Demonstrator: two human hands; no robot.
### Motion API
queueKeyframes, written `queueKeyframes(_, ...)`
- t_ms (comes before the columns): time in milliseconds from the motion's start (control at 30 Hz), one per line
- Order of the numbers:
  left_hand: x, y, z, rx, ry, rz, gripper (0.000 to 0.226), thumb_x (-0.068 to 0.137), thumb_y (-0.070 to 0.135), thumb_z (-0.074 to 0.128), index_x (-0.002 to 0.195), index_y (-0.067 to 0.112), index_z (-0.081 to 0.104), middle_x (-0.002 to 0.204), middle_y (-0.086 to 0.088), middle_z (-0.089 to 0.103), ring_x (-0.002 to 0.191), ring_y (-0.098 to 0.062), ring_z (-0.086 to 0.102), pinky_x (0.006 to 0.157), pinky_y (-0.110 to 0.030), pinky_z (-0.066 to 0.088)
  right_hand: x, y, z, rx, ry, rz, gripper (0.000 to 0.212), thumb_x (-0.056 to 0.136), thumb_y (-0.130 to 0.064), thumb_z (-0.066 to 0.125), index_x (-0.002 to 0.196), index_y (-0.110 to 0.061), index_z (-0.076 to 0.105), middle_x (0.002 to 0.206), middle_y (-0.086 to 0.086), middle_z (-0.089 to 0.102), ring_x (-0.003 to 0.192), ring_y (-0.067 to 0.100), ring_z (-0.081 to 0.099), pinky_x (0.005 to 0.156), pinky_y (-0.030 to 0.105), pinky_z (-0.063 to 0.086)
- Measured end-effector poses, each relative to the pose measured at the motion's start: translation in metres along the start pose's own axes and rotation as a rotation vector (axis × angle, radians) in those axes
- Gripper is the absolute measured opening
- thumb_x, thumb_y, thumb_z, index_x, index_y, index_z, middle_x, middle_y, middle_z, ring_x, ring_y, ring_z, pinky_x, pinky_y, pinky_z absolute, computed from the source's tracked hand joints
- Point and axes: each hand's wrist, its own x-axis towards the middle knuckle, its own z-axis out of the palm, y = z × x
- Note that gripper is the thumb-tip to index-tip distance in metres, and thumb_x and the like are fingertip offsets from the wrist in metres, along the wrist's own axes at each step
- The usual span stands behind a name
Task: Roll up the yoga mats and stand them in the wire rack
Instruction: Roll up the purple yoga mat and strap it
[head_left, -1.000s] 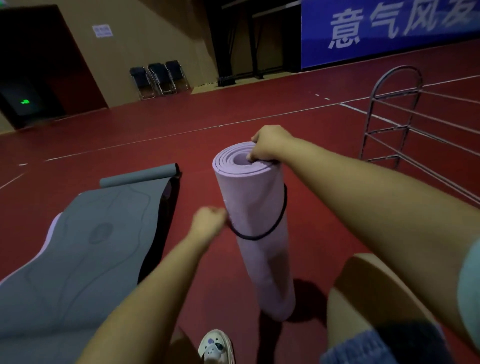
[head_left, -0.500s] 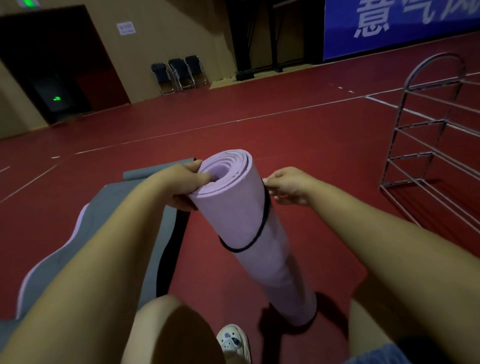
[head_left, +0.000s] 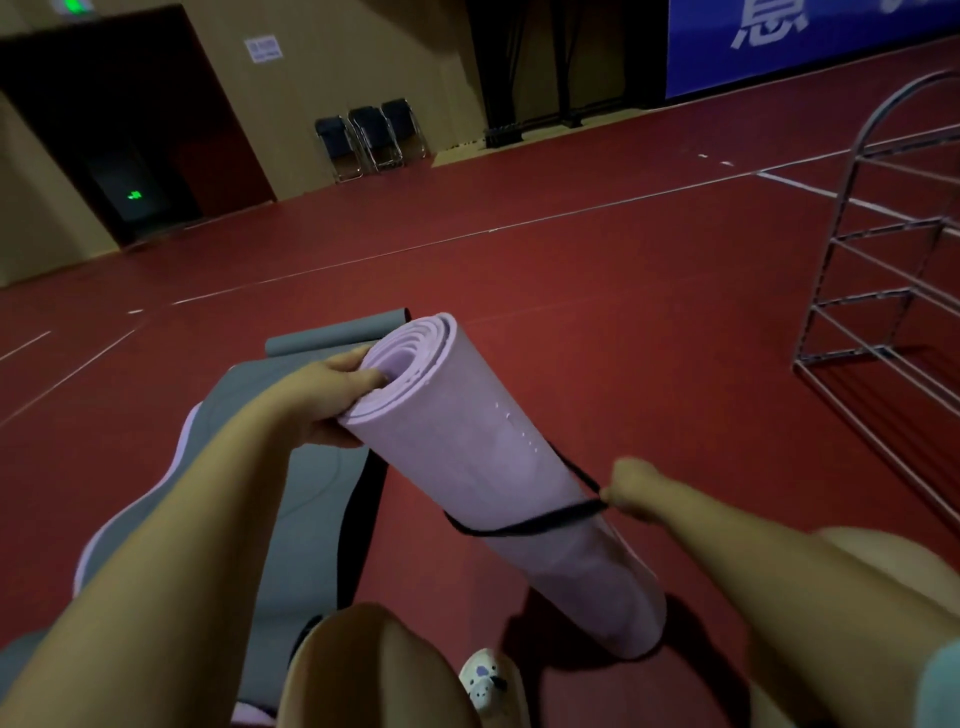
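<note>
**Lilac mat rolled, strap being set; rack not yet loaded**

Lilac foam, rolled tight: the rolled mat (head_left: 498, 467) leans at a tilt, lower end on the red floor (head_left: 597, 291), upper end held up. Left hand (head_left: 332, 400) grips the upper rim, thumb tucked into the spiral core and fingers curled under the outer wrap. Right hand (head_left: 631, 488) is closed in a pinch on the black strap (head_left: 519, 527), pulling it taut off the roll's side. The strap circles the mat about midway along its length.

The grey mat (head_left: 291, 499) lies flat beside it, only its far edge curled. The wire rack (head_left: 883, 291) stands well apart to the right, with no mat visible in it.

Risks, as judged:
- If the strap slips from the pinch, it goes slack and the outer layers may spring loose.
- Pulling sideways against a one-handed hold at the rim could skid the lower end along the floor.
- The end spiral looks slightly uneven; the core may telescope out when the mat is lifted.
</note>
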Motion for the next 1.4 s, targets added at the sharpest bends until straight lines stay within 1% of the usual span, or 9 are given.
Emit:
queueKeyframes(300, 0.003, -0.014, 0.008, -0.195, 0.144, -0.039, 0.019, 0.089, 0.045, 0.056, 0.105, 0.037, 0.063, 0.104, 0.0, 0.069, 0.079, -0.019, 0.065, 0.063, -0.032, 0.055, -0.009, -0.051, -0.058, 0.806, 0.367, -0.227, 0.044, 0.095, -0.046, 0.046, 0.092, -0.005, 0.06, 0.098, 0.017, 0.064, 0.095, 0.03, 0.061, 0.071, 0.031, 0.039)
queueKeyframes(400, 0.001, 0.003, 0.028, -0.27, 0.118, -0.045, 0.045, 0.092, 0.065, 0.034, 0.106, 0.031, 0.06, 0.096, -0.008, 0.066, 0.082, -0.026, 0.064, 0.069, -0.037, 0.057, -0.046, -0.079, -0.125, 1.109, 0.221, -0.407, 0.057, 0.088, -0.064, 0.043, 0.112, -0.016, 0.061, 0.109, 0.003, 0.064, 0.098, 0.02, 0.063, 0.078, 0.033, 0.048)
queueKeyframes(467, 0.003, 0.012, 0.044, -0.395, 0.086, -0.007, 0.057, 0.092, 0.068, 0.024, 0.108, 0.03, 0.063, 0.088, -0.013, 0.064, 0.079, -0.027, 0.062, 0.079, -0.041, 0.055, -0.059, -0.085, -0.152, 0.952, 0.299, -0.476, 0.053, 0.084, -0.058, 0.058, 0.115, -0.016, 0.063, 0.112, 0.003, 0.065, 0.103, 0.02, 0.063, 0.082, 0.037, 0.053)
queueKeyframes(567, 0.012, -0.001, 0.08, -0.756, 0.04, -0.034, 0.04, 0.099, 0.052, 0.03, 0.11, 0.024, 0.057, 0.079, -0.01, 0.057, 0.066, -0.021, 0.055, 0.061, -0.03, 0.049, -0.056, -0.071, -0.166, 0.714, 0.516, -0.388, 0.042, 0.083, -0.032, 0.067, 0.118, -0.008, 0.064, 0.106, 0.007, 0.064, 0.101, 0.021, 0.061, 0.087, 0.033, 0.049)
queueKeyframes(733, 0.017, -0.055, 0.173, -0.466, -0.017, -0.229, 0.016, 0.09, 0.011, 0.055, 0.075, 0.016, 0.051, 0.063, -0.002, 0.045, 0.054, -0.014, 0.04, 0.053, -0.02, 0.032, -0.038, -0.046, -0.175, 0.862, 0.516, -0.321, 0.036, 0.082, -0.025, 0.068, 0.115, -0.01, 0.065, 0.094, 0.004, 0.063, 0.082, 0.015, 0.054, 0.076, 0.031, 0.048)
queueKeyframes(867, 0.014, -0.057, 0.21, -0.641, -0.041, -0.233, 0.023, 0.089, 0.004, 0.053, 0.067, 0.008, 0.05, 0.048, -0.004, 0.049, 0.033, -0.01, 0.044, 0.041, -0.017, 0.038, -0.032, -0.039, -0.173, 0.901, 0.542, -0.341, 0.045, 0.085, -0.026, 0.067, 0.126, -0.008, 0.059, 0.123, 0.01, 0.063, 0.094, 0.013, 0.052, 0.09, 0.032, 0.046)
queueKeyframes(1000, 0.021, -0.056, 0.22, -0.727, 0.052, -0.18, 0.019, 0.086, 0.014, 0.051, 0.069, 0.01, 0.057, 0.056, -0.007, 0.057, 0.046, -0.016, 0.05, 0.051, -0.023, 0.04, -0.019, -0.03, -0.177, 0.955, 0.565, -0.344, 0.045, 0.086, -0.024, 0.066, 0.127, -0.007, 0.059, 0.125, 0.01, 0.062, 0.097, 0.013, 0.053, 0.09, 0.031, 0.045)
queueKeyframes(1300, 0.071, -0.094, 0.233, -0.2, -0.086, -0.371, 0.024, 0.088, 0.011, 0.053, 0.064, 0.009, 0.048, 0.049, -0.006, 0.04, 0.033, -0.014, 0.029, 0.04, -0.016, 0.022, 0.008, -0.031, -0.187, 1.156, 0.476, -0.357, 0.016, 0.084, -0.016, 0.067, 0.1, -0.013, 0.067, 0.061, -0.004, 0.052, 0.036, -0.002, 0.04, 0.035, 0.013, 0.03)
queueKeyframes(1400, 0.113, -0.066, 0.207, -0.093, -0.041, -0.377, 0.033, 0.094, 0.015, 0.053, 0.062, 0.009, 0.049, 0.053, -0.005, 0.046, 0.04, -0.014, 0.039, 0.041, -0.019, 0.031, 0.038, -0.04, -0.197, 1.17, 0.457, -0.37, 0.01, 0.084, -0.017, 0.067, 0.093, -0.016, 0.068, 0.053, -0.014, 0.052, 0.032, -0.005, 0.04, 0.034, 0.008, 0.027)
